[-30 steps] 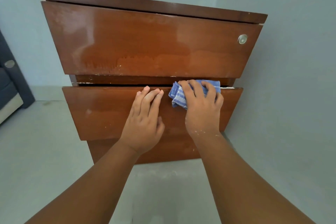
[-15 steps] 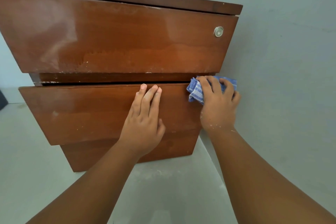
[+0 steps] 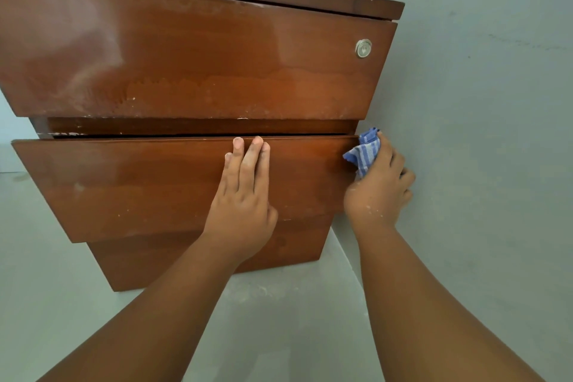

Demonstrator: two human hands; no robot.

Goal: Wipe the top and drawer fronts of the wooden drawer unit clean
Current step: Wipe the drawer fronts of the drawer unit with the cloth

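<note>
The wooden drawer unit (image 3: 173,71) fills the upper left, with a dusty top drawer front, a middle drawer front (image 3: 133,186) and a lower front (image 3: 145,260). My left hand (image 3: 243,195) lies flat on the middle drawer front, fingers straight and reaching its top edge. My right hand (image 3: 383,187) grips a blue and white striped cloth (image 3: 364,152) at the right end of that middle front, beside the wall. Part of the cloth is hidden under my fingers.
A round metal lock (image 3: 363,48) sits at the top drawer's right end. A pale wall (image 3: 480,133) stands close against the unit's right side. The pale floor (image 3: 279,319) below shows some white dust near the unit's base.
My right hand has slid the cloth rightward along the top of the middle drawer front to its right end. The left hand stays flat in place. The view has shifted right.
</note>
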